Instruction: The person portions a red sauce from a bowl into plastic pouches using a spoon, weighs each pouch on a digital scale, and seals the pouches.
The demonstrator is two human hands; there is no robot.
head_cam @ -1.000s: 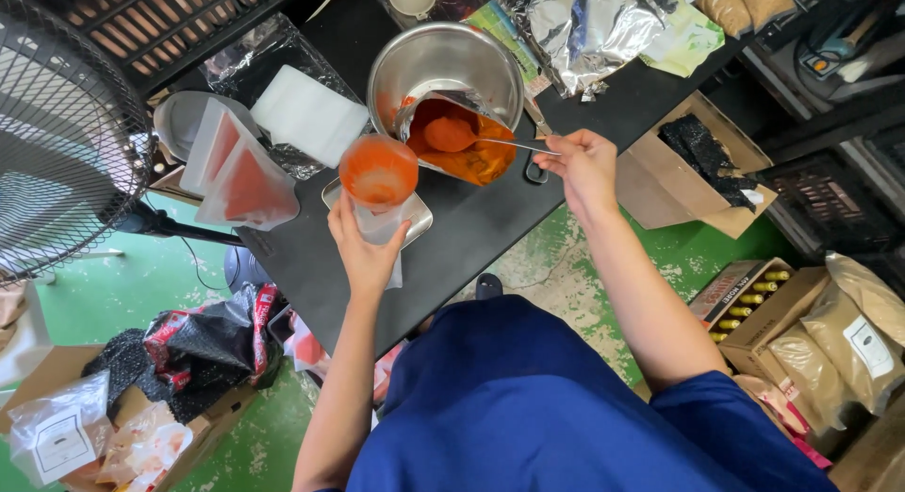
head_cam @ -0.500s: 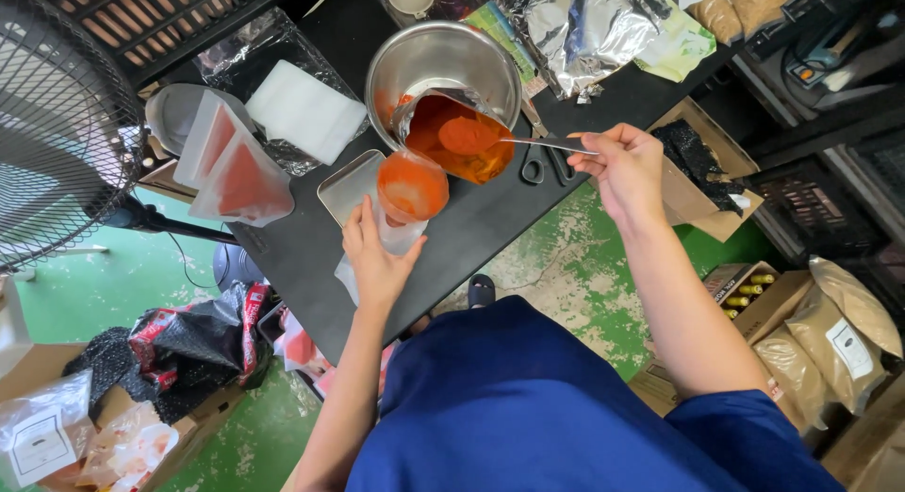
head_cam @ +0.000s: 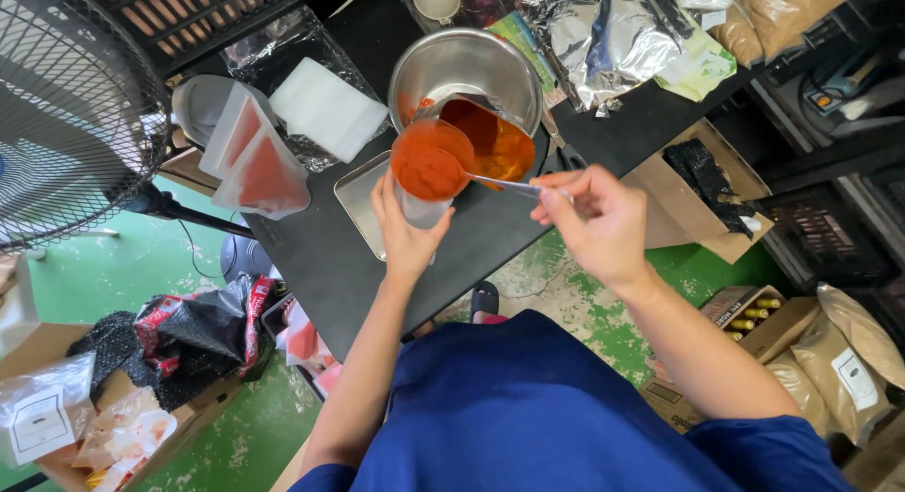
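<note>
Seen from above: filling under way, left hand gripping a clear cup of red powder above a small tray, right hand pinching a spoon over its mouth, beside a steel bowl; next, probably a steady tip.

**Clear cup of red-orange powder and a metal spoon**

A clear plastic cup stands upright on a small metal tray on the black surface, filled to the brim with red-orange powder — heaped at the top. A slim metal spoon lies nearly level across the cup's mouth, its bowl sunk in the powder, its handle pointing right. Just behind, a steel bowl holds more of the same powder.
</note>
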